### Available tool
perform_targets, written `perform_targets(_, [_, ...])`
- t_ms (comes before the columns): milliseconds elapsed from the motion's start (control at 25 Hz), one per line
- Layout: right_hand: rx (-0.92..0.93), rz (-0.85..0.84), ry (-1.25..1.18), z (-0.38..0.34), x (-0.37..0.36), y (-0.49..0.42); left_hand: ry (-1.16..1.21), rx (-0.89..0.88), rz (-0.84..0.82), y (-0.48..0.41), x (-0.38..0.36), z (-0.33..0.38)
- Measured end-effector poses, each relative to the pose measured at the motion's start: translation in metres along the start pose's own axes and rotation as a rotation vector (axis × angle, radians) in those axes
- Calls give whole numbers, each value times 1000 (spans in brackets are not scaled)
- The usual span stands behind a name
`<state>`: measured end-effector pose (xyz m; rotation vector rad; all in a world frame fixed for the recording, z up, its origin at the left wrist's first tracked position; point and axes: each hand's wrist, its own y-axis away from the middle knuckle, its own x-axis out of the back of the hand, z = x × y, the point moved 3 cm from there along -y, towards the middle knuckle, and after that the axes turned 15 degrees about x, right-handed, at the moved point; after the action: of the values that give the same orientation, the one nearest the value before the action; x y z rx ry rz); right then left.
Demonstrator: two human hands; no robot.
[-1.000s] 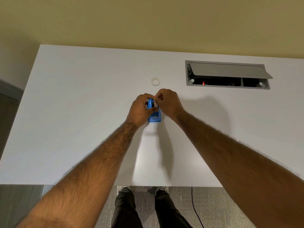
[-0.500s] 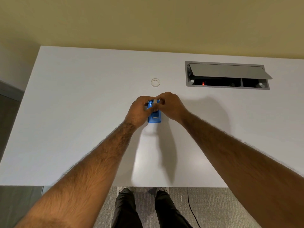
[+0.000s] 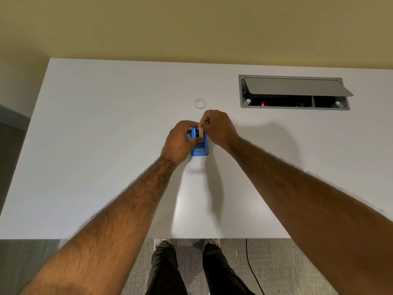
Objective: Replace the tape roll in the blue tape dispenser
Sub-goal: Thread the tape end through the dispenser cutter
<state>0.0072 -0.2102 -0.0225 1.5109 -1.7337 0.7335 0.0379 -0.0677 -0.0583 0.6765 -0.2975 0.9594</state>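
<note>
A white table (image 3: pixel 95 167) stands against a yellow wall (image 3: pixel 191 28), an open cable hatch (image 3: pixel 294 93) at its far right. Mid-table, the left hand (image 3: pixel 180 141) clasps the blue dispenser (image 3: pixel 200 149); right hand (image 3: pixel 219 127) fingers pinch its tape end (image 3: pixel 200 127). A spare roll (image 3: pixel 200 103) lies just beyond, with bare surface to the left.

Head-worn view, steeply down, desk (image 3: pixel 106 145)

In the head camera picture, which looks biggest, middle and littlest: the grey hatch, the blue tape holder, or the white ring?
1. Grey rectangular metal hatch in the desk.
2. Blue plastic tape dispenser, partly hidden by hands.
3. Small white ring.
</note>
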Motion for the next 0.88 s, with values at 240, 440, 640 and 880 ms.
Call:
perform_targets(240, [36, -75, -39, 5, -1, 7, -30, -5, -3, -3, 1, -3])
perform_targets(440, [34, -70, -39, 5, 0, 14, -21, -12, -7, 0, 0, -1])
perform_targets(640, [25, -51, -15, 4, -4, 7, -21, -24, 10, 1, 2, 1])
perform_targets(880, [4, 9, 5, 5, -5, 2, -30, -30, 17, 3, 0, 1])
